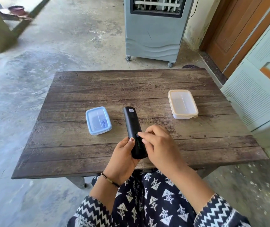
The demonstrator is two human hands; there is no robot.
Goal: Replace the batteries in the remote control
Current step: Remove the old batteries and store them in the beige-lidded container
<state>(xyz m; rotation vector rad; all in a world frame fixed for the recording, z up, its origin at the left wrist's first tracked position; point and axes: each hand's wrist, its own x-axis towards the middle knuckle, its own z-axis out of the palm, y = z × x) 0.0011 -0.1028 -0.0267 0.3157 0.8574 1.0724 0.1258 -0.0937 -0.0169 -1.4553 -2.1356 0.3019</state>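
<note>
A black remote control (133, 126) is held back side up above the near edge of the wooden table (131, 89). My left hand (124, 158) grips its near end from below and the left, thumb on its side. My right hand (158, 145) rests its fingertips on the remote's back, where a narrow opening shows something green. A blue-lidded plastic box (98, 120) sits left of the remote, with bluish items faintly visible inside. A cream-lidded plastic box (183, 104) stands at the right; I cannot make out any contents.
A grey air cooler on wheels (154, 30) stands on the concrete floor beyond the table. A pale green cabinet (262, 89) is close to the table's right side, with a wooden door (239, 30) behind it. My patterned clothing fills the bottom of the view.
</note>
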